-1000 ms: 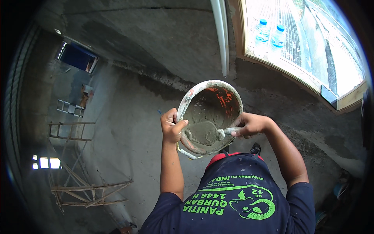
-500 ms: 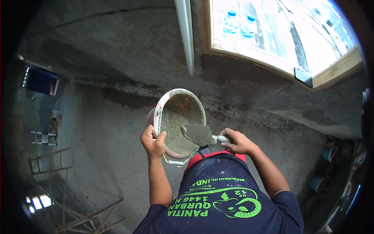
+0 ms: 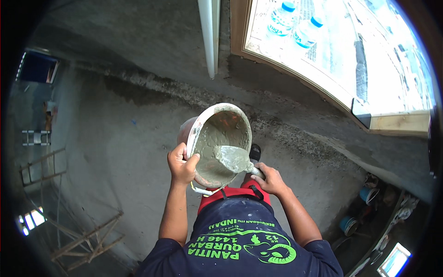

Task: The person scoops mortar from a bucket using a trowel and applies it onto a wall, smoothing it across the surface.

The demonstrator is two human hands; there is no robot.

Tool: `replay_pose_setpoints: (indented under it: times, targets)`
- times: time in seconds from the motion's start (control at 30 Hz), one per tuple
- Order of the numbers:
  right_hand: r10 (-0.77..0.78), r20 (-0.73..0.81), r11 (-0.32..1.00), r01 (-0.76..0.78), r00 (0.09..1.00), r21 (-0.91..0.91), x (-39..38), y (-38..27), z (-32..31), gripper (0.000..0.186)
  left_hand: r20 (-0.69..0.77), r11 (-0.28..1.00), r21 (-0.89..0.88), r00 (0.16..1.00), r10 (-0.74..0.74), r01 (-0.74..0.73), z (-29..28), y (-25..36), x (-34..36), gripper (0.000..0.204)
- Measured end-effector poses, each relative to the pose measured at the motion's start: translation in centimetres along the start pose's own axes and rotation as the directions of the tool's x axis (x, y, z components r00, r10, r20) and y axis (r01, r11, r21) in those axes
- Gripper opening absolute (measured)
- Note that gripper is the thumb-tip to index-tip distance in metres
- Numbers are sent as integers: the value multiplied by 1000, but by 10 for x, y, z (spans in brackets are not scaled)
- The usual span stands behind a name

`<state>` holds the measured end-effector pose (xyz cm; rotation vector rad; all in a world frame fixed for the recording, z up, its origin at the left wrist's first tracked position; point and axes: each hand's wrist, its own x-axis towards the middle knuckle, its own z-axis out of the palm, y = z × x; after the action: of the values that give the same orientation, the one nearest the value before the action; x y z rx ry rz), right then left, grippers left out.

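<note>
My left hand (image 3: 182, 164) grips the near left rim of a tilted bucket (image 3: 197, 134), thumb over the edge. Wet grey mortar (image 3: 207, 159) coats the inside of the bucket and lies along its lower side. In my right hand (image 3: 271, 179) is the handle of a trowel (image 3: 233, 159), its fingers wrapped round it. The trowel's blade reaches over the bucket's mouth, smeared with mortar. Below the rim hangs the bucket's wire handle with a pale grip (image 3: 203, 190).
Two water bottles (image 3: 281, 19) and a dark phone (image 3: 361, 112) rest on the window ledge at upper right. A white pipe (image 3: 208, 39) runs down the wall ahead. Wooden scaffolding (image 3: 87, 244) stands at lower left. More buckets (image 3: 368, 195) sit at the right.
The trowel blade has turned, showing a paler, mortar-smeared face, and sits a little lower over the bucket. My view has swung, so the window and pipe appear shifted.
</note>
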<state>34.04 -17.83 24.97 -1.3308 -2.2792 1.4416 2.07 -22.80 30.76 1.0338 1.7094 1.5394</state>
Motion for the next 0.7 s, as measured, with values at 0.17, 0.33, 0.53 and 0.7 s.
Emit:
replay_pose_setpoints:
  times: [0.17, 0.33, 0.53, 0.7]
  targets:
    - [-77, -86, 995, 71, 993, -72, 4, 6, -26, 34, -43, 998, 67, 999, 6, -3, 6, 17, -3, 32]
    - [-137, -206, 990, 132, 969, -41, 23, 15, -33, 40, -105, 995, 93, 994, -9, 19, 6, 10, -7, 31]
    - [-138, -398, 983, 76, 907, -166, 94, 73, -6, 34, -169, 987, 126, 983, -78, 100, 13, -61, -13, 32]
    - [-220, -491, 949, 69, 843, -307, 173, 124, 21, 34, -160, 979, 195, 987, -33, 64, 2, -144, -11, 33]
